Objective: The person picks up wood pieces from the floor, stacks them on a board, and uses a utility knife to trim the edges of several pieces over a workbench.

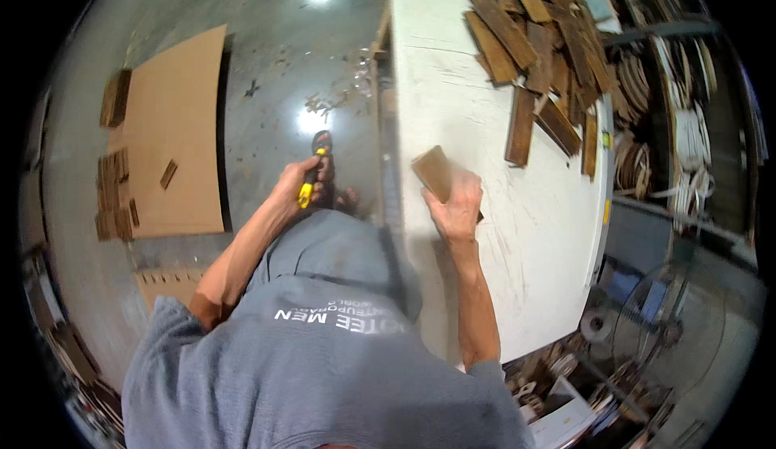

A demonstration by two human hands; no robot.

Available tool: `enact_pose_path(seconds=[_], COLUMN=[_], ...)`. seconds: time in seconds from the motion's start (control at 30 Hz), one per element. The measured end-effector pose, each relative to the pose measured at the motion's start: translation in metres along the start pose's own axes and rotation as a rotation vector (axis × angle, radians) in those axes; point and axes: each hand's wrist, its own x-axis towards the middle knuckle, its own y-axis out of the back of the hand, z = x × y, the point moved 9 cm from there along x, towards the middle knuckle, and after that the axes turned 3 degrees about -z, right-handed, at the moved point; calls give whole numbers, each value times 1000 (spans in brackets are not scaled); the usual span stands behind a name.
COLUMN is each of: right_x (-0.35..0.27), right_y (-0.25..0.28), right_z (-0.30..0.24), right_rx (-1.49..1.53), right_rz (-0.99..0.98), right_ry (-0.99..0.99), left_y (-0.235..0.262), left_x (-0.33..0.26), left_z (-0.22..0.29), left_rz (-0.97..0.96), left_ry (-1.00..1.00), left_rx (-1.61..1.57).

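My left hand (293, 186) is wrapped round a yellow and black utility knife (305, 193), held in front of my body beside the table's left edge. Whether its blade is out cannot be made out. Over the white table (533, 263), my right hand (459, 206) grips a short flat brown wood piece (432, 170), with the thumb on its near left side. The piece tilts, its far end towards the upper left, and is slightly blurred. A dark bit of it shows past the fingers on the right.
A heap of brown wood strips (517, 41) covers the table's far end. On the floor at left lies a cardboard sheet (182, 126) with one small wood piece (168, 174) on it and stacked wood pieces (109, 186) along its left side. Shelves with coiled strips (687, 126) and a fan (669, 332) stand at right.
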Motion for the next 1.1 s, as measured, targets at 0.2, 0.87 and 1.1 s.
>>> enact_pose_path(seconds=[0.2,0.87,1.1], right_x=[6,-80,-22], right_y=[17,105,19], right_z=[-8,53,-5], right_rx=[-29,15,69], right_rz=[29,213,-162], right_ry=[13,-197,-99], left_y=[-2,-48,-81], left_x=[-3,-28,-58], left_z=[4,15,43], left_rz=[33,-17,16], left_ry=[-13,-181,-520], left_rx=[92,261,635])
